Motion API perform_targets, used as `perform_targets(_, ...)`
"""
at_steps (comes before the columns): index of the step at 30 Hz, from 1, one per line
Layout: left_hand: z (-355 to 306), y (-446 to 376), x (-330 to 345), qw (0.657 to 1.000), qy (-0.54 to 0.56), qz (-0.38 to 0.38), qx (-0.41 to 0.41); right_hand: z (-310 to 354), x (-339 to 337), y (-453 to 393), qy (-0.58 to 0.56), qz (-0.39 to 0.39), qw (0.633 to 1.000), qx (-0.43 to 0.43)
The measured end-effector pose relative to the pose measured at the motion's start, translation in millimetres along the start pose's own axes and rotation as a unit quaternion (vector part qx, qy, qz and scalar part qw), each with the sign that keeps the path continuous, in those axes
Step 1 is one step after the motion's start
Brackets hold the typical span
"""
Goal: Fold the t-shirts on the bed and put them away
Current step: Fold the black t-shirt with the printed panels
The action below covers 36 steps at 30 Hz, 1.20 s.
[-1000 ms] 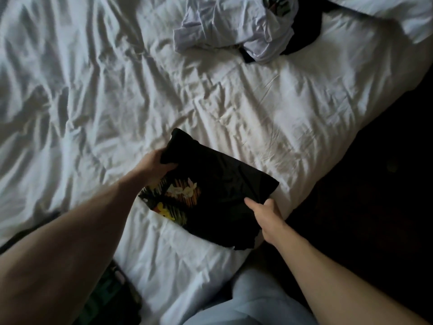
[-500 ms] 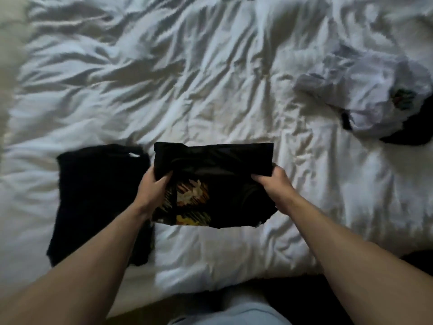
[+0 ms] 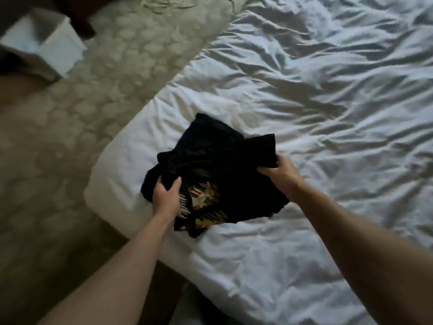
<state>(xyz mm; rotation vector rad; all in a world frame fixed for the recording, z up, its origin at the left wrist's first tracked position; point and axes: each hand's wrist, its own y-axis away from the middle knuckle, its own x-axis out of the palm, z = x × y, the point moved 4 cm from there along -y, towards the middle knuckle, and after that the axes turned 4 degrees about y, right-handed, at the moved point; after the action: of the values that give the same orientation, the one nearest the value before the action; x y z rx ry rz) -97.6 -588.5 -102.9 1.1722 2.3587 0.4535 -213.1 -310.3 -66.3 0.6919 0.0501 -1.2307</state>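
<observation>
A folded black t-shirt point(image 3: 232, 184) with a yellow and white print lies over a second folded black t-shirt point(image 3: 206, 134) near the left corner of the white bed point(image 3: 316, 102). My left hand point(image 3: 165, 197) grips the stack's left edge, thumb on top. My right hand point(image 3: 280, 172) grips its right edge. How much of the lower shirt the upper one hides cannot be told.
The rumpled white duvet stretches away to the right and back. Left of the bed lies a pale patterned carpet point(image 3: 82, 137). A white box point(image 3: 44, 43) stands on the floor at the far left, beside a dark furniture leg point(image 3: 79, 19).
Both hands carried the printed t-shirt left and set it on the other black t-shirt at the bed's corner. The view swung left; the crumpled pile is out of sight.
</observation>
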Motion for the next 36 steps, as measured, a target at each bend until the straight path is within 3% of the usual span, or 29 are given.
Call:
perform_targets(6, 27.6, 13.4, -23.5, 0.986, 0.069, -0.144, -0.049, 59.4, 43.4, -74.0, 0.196, 0.102, 0.972, -0.080)
perform_targets(14, 59.9, -13.2, -7.1, 0.967, 0.116, -0.199, -0.108, 92.9, 103.8, -161.7, 0.276, 0.167, 0.940, -0.109)
perform_targets(22, 63.1, -7.4, 0.0, 0.988, 0.046, -0.124, -0.082, 87.0, 105.9, -206.4, 0.270, 0.140, 0.947, -0.102)
perform_targets(27, 61.9, -19.5, -3.7, 0.987, 0.003, -0.126, -0.099, 72.4, 99.2, -204.8, 0.369, 0.175, 0.910, -0.077)
perform_targets(30, 55.8, -21.4, -12.5, 0.982, -0.033, -0.147, -0.112, 71.2, 96.0, -202.3, 0.395, 0.136, 0.902, -0.106)
perform_targets(32, 45.2, -21.7, -24.0, 0.968, -0.103, -0.210, -0.086, 70.8, 96.0, -198.0, 0.450, 0.092, 0.880, -0.122)
perform_targets(34, 20.8, -25.6, -24.5, 0.947, -0.225, -0.229, 0.029, 72.8, 90.0, -186.8, 0.488, -0.040, 0.860, -0.143)
perform_targets(36, 0.7, -34.1, -3.3, 0.917, -0.316, -0.157, 0.185, 81.9, 87.1, -164.1, 0.441, -0.197, 0.840, -0.249)
